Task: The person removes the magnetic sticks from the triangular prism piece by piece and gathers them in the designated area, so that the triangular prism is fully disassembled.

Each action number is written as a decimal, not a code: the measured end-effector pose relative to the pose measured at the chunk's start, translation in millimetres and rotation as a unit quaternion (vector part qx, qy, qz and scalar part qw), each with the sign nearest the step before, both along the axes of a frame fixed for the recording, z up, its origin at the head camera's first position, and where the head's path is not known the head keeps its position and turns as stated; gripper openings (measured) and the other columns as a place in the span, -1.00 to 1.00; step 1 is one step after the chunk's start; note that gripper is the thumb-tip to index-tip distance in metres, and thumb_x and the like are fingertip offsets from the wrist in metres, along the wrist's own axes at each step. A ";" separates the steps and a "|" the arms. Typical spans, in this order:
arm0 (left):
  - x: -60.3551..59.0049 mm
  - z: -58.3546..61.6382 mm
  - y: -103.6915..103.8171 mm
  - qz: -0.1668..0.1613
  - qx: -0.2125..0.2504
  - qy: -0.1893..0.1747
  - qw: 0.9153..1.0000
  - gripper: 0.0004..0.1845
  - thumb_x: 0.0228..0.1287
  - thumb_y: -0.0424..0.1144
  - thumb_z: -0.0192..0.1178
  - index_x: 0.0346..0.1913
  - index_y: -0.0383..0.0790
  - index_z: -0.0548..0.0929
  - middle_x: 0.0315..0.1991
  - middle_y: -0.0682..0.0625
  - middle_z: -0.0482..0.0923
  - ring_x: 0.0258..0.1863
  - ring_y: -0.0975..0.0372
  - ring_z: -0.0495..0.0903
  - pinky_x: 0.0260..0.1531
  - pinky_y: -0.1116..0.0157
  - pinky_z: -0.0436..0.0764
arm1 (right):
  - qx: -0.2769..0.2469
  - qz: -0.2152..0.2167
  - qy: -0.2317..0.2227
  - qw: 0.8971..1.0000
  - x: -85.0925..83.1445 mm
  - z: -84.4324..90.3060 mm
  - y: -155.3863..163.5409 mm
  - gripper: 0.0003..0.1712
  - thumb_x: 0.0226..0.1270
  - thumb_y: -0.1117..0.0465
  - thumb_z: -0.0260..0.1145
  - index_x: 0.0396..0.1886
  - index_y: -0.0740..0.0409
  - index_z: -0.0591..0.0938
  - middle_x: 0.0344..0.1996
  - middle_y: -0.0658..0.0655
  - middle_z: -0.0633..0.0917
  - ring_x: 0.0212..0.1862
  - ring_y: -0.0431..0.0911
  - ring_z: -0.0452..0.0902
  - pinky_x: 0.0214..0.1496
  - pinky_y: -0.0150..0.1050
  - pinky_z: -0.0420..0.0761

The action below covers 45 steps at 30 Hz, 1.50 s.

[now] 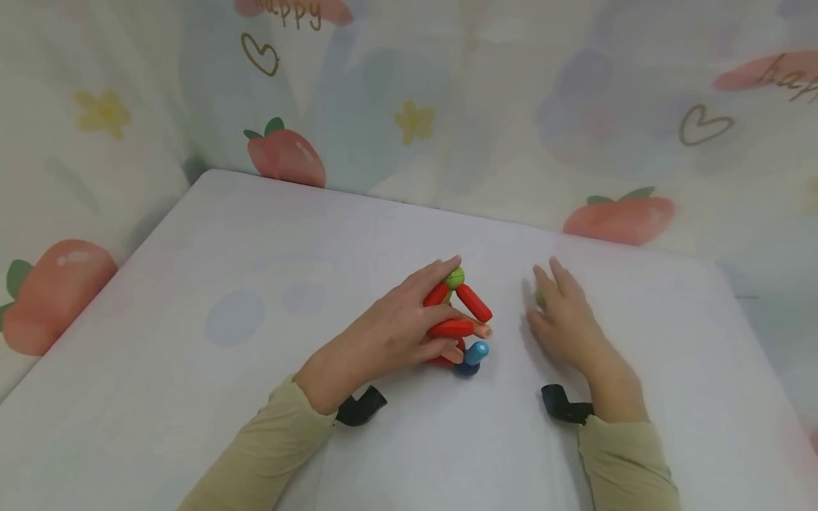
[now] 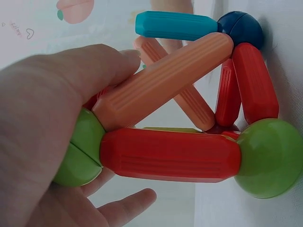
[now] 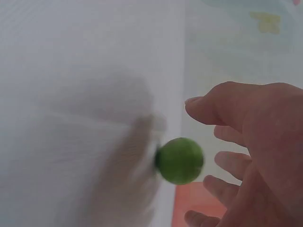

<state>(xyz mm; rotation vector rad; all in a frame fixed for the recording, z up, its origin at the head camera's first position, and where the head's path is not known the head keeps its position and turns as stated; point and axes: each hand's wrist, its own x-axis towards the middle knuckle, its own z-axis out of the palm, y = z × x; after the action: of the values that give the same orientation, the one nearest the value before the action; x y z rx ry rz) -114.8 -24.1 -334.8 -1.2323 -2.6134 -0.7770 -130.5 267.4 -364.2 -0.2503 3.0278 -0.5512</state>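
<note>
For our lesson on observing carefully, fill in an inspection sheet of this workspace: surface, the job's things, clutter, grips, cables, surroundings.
Surface: white table, faint blue dots.
Job's things: rod-and-ball toy frame of red, orange and teal rods with green and blue balls; loose green ball.
Clutter: nothing seen.
Grips: left hand holds the frame; right hand open at the green ball, contact unclear.
Cables: nothing seen; black wrist straps.
Surroundings: curtain printed with strawberries, flowers, hearts.

I see the rod-and-ball structure (image 1: pixel 459 323) standing on the table (image 1: pixel 211 397) near its middle, under my left hand (image 1: pixel 396 330). To its right, apart from it, a loose ball (image 1: pixel 540 298) lies by my right hand (image 1: pixel 565 319), both well short of the far edge.
</note>
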 end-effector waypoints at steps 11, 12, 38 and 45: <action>1.4 -0.8 3.2 0.012 -0.007 0.005 1.000 -0.58 0.10 0.05 0.46 -0.01 -0.05 0.73 0.55 -0.13 0.11 0.52 -0.04 0.17 0.31 0.14 0.50 | -0.067 0.035 0.083 0.994 15.1 44.1 -18.9 -0.25 0.42 0.26 0.22 0.54 0.16 0.18 0.56 0.28 0.08 0.52 0.30 0.05 0.34 0.39 0.29; 1.7 -1.4 3.1 0.011 -0.007 0.007 1.000 -0.58 0.10 0.05 0.46 -0.02 -0.05 0.74 0.54 -0.14 0.12 0.51 -0.05 0.18 0.31 0.14 0.50 | -0.074 0.038 0.085 0.993 17.9 47.7 -21.9 -0.26 0.43 0.25 0.23 0.54 0.13 0.20 0.55 0.26 0.12 0.51 0.27 0.08 0.32 0.38 0.33; 3.9 -5.4 3.7 0.013 0.021 0.030 0.999 -0.09 0.13 -0.11 0.47 0.46 -0.34 0.25 0.51 -0.15 0.21 0.50 0.01 0.25 0.39 0.18 0.39 | -0.207 0.156 0.086 0.962 39.1 53.9 -72.2 -0.61 0.31 0.34 0.37 0.13 0.20 0.58 0.03 0.09 0.66 0.00 -0.05 0.69 0.02 -0.09 0.72; 1.4 -6.7 3.5 0.012 0.011 0.091 0.996 -0.11 0.12 -0.07 0.47 0.43 -0.41 0.32 0.49 -0.19 0.25 0.46 -0.02 0.31 0.36 0.15 0.45 | -0.193 0.149 0.111 0.964 37.4 51.5 -76.4 -0.59 0.30 0.34 0.37 0.15 0.24 0.59 0.02 0.13 0.69 -0.08 -0.07 0.72 -0.01 -0.10 0.73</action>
<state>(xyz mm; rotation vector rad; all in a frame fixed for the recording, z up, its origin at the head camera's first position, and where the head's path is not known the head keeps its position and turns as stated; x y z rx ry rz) -113.4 -20.6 -341.4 -1.2017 -2.4634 -0.6539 -93.1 191.0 -312.7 -0.8191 2.9676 -1.1469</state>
